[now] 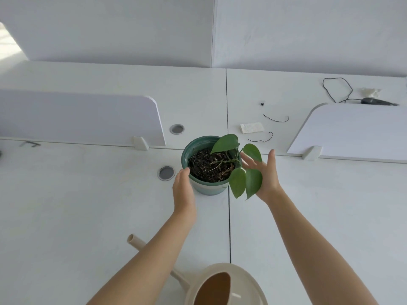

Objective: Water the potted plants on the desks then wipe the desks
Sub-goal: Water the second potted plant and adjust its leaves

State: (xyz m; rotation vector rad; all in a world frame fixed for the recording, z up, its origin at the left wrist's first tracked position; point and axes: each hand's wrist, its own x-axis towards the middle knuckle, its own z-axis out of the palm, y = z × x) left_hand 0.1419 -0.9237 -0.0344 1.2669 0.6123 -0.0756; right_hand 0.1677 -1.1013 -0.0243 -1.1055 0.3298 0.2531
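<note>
A green pot (206, 190) with dark soil and a few broad green leaves (253, 180) stands on the white desk (88, 205), over the seam between two desktops. My left hand (182, 190) lies flat against the pot's left side, fingers straight. My right hand (265, 172) is spread open at the pot's right, behind the hanging leaves, with its fingers near the rim. Neither hand closes around the pot. A beige watering can (222, 287) stands at the bottom edge of the view, its spout (136, 241) pointing left under my left forearm.
White divider panels stand at left (77, 115) and right (352, 130). Two round cable grommets (166, 173) (177, 129) sit left of the pot. On the far desk lie a folded white cloth (251, 127), black cord pieces (276, 119), a crumpled tissue (371, 92) and a black corded tool (374, 101).
</note>
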